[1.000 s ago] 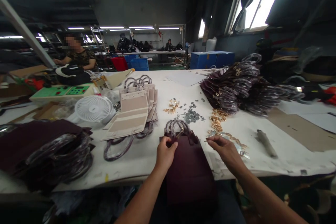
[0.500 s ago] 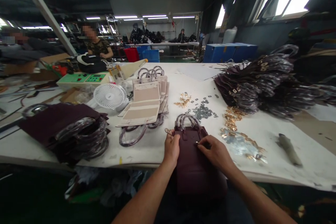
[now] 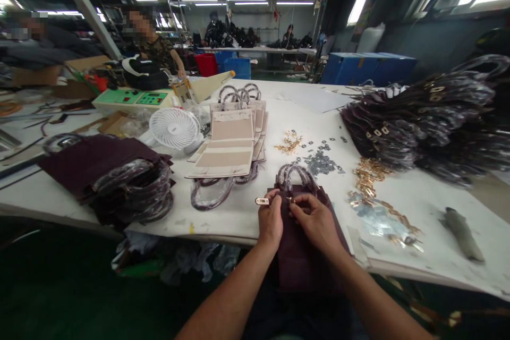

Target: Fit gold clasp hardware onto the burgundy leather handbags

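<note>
A dark maroon bag [image 3: 298, 255] with plastic-wrapped handles [image 3: 297, 175] lies over the near edge of the white table [image 3: 247, 212]. My left hand [image 3: 270, 219] rests on the bag's top and pinches a small gold metal fitting [image 3: 262, 201]. My right hand [image 3: 314, 219] is closed in a pinch on the bag's top edge, just right of the left hand; a tiny metal piece shows at its fingertips. Loose gold fittings [image 3: 368, 172] and silver metal pieces [image 3: 322, 162] lie on the table beyond the bag.
A pile of maroon bags [image 3: 115, 175] sits at the left, a bigger heap [image 3: 422, 122] at the right. Beige bags [image 3: 233, 143], a white fan [image 3: 175, 128] and a green control box [image 3: 135, 100] stand behind. A grey tool [image 3: 462, 234] lies right. Other people sit at far tables.
My right hand came off the pile of fittings at the right and moved onto the bag's top beside the left hand. The view turned and dipped a little to the left.
</note>
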Demonstrator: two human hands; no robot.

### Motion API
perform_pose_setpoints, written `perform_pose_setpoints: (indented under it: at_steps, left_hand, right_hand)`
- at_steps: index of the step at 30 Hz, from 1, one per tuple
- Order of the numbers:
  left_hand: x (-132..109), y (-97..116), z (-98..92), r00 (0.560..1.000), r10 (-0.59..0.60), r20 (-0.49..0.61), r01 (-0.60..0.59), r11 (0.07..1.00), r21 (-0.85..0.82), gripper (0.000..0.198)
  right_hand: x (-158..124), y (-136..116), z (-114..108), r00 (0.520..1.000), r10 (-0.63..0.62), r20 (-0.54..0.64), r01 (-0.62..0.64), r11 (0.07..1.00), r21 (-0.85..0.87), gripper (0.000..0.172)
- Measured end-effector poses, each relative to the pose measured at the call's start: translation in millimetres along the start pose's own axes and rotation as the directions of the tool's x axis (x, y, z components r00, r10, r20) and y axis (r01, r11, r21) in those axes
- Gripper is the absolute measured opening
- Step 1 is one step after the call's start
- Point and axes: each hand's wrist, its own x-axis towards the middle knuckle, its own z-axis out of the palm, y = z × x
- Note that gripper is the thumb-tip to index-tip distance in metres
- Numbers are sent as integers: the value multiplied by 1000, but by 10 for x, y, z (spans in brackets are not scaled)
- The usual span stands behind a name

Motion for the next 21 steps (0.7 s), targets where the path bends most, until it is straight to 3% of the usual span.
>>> perform_pose_setpoints:
  at_steps: [7,14,21]
  left_hand:
    - [-18,15,-13,1000,9,-5,-9,1000,-8,32]
    - [-27,34,-28,1000,8,12,-8,1000,-2,31]
    - [-53,28,-51,998,61,17,-63,989,137,30]
  right_hand:
    - [-4,-8,4,974,-228,10,218,914,-343,32]
    - [-29,-1,53,983,-174,-59,143,924,-354,30]
    - [15,-13,69,984,-176,-4,158,893,-423,24]
